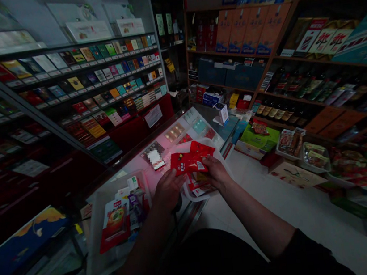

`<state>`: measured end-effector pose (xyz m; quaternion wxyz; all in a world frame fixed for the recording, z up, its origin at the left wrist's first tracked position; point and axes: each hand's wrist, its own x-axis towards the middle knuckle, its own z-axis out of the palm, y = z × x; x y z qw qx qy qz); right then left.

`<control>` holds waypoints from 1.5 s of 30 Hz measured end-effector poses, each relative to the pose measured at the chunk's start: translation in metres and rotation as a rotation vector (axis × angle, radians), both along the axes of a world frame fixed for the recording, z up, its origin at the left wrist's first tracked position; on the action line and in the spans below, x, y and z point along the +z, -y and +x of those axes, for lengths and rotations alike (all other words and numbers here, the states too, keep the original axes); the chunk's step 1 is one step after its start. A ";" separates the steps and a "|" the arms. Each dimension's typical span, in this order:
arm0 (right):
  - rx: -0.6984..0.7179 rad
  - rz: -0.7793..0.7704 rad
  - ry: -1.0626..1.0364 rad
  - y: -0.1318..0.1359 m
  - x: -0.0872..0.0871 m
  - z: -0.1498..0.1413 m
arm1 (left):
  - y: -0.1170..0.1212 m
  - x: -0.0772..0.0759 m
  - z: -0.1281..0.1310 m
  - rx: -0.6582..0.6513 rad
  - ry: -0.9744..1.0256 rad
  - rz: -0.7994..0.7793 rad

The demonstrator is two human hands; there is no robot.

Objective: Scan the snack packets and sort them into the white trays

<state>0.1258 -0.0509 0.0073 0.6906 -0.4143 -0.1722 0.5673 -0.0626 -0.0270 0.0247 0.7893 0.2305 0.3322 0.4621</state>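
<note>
**Head view: red packet (186, 160) gripped in both hands above a glass desk (134, 173)**

The red packet was held near the middle of the frame, just above the glass top of the desk and close to its front edge. It was gripped from both sides: the left hand (169, 189) was closed on its lower left edge, and the right hand (215, 172) was closed on its lower right part, with the fingers curled over the foil. A translucent plastic bag (223, 161) was gathered around and beneath the packet, and more red packets (198, 185) were seen inside it, by the right hand. Whether the bag was also pinched by either hand could not be told.

The packet was judged to be light, soft and slightly slippery, with a glossy film that could crumple easily. It would probably be taken most securely by its flat sealed edges, between thumb and fingers. Its contents could not be made out.

To the left, a plastic tray (94, 241) was set on the desk, with a red-and-white food packet (115, 223) and smaller sachets lying in it. A pixelated card (155, 157) lay on the glass beyond the hands. Cigarette packs (77, 79) were ranked on shelves on the left, and bottles (298, 82) were stood on wooden shelves on the right.
</note>
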 end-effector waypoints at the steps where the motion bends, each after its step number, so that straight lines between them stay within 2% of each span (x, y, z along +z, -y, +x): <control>1: -0.007 0.009 0.011 -0.001 -0.001 -0.006 | 0.003 -0.001 0.002 0.041 -0.020 -0.029; 5: -0.021 0.022 0.068 -0.001 -0.004 -0.027 | 0.004 0.001 0.002 0.179 -0.092 -0.158; 8: 0.029 0.037 0.130 0.002 0.001 -0.037 | -0.005 0.007 -0.009 0.233 -0.138 -0.155; 14: 0.055 -0.014 0.446 -0.001 0.009 -0.034 | -0.027 0.018 -0.042 0.144 -0.205 0.012; 20: 0.141 0.013 0.707 -0.014 0.011 -0.036 | -0.052 0.022 -0.068 0.071 -0.348 0.201; 24: 0.185 0.003 0.900 -0.023 0.018 -0.041 | -0.067 0.025 -0.080 0.066 -0.461 0.317; 30: 0.149 -0.116 1.270 -0.036 0.026 -0.050 | -0.081 0.032 -0.090 0.038 -0.565 0.433; 35: 0.149 -0.183 1.419 -0.048 0.017 -0.061 | -0.094 0.024 -0.093 0.056 -0.698 0.543; 40: 0.121 -0.264 1.382 -0.055 0.001 -0.065 | -0.104 0.008 -0.096 0.005 -0.721 0.579; 45: 0.078 -0.217 1.307 -0.053 -0.013 -0.063 | -0.105 -0.001 -0.101 -0.017 -0.726 0.569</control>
